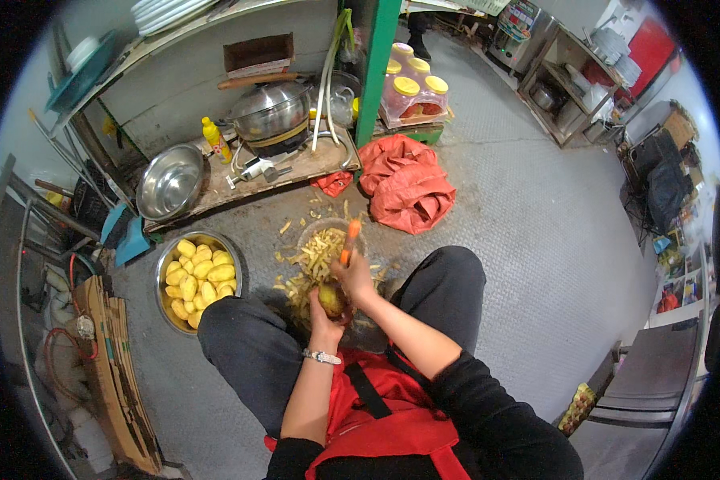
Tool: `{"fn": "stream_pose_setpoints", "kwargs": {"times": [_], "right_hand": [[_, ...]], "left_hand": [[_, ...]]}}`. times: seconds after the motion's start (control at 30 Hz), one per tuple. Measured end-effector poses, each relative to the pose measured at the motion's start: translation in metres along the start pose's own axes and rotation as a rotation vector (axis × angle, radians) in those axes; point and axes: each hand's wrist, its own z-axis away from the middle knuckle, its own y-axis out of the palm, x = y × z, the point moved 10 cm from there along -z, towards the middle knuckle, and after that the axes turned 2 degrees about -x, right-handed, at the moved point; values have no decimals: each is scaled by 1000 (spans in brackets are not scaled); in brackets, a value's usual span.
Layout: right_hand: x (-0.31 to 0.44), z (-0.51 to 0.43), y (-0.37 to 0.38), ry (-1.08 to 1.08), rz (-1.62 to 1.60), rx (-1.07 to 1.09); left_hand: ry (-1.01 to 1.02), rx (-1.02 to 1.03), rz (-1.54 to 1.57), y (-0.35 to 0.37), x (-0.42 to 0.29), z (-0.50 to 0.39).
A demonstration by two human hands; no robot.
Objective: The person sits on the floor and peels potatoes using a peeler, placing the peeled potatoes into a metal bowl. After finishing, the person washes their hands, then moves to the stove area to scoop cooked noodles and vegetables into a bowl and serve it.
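Observation:
Between my knees, my left hand (323, 313) grips a potato (332, 299) with brownish skin on the side I can see. My right hand (355, 277) is closed around an orange-handled peeler (350, 241), its handle pointing up and away from me. The peeler's blade is hidden behind my fingers. Below and beyond both hands lies a heap of potato peelings (319, 252), partly inside a round container (330, 224) and spilling onto the floor. To the left, a steel basin (161, 282) holds several peeled yellow potatoes (201, 270).
A crumpled red woven sack (408, 186) lies ahead on the grey textured floor (528, 240). Beyond it are jars with yellow lids (407, 87) and a green post (375, 72). A low wooden shelf (252, 191) carries a lidded pot (273, 111) and an empty steel bowl (171, 183). Flattened cardboard (111, 372) leans at left.

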Motion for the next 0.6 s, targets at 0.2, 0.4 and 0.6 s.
{"fn": "stream_pose_setpoints", "kwargs": {"times": [0.2,0.4,0.6], "right_hand": [[-38,-29,-7,-113,650,-25],[15,-15,-15,-52,41,-53],[16,12,2,40,76,3]], "left_hand": [[66,306,-197,42,-18,31],[27,16,-92,8,-23,13],[-12,-107,73,-7,3,-2]]}}
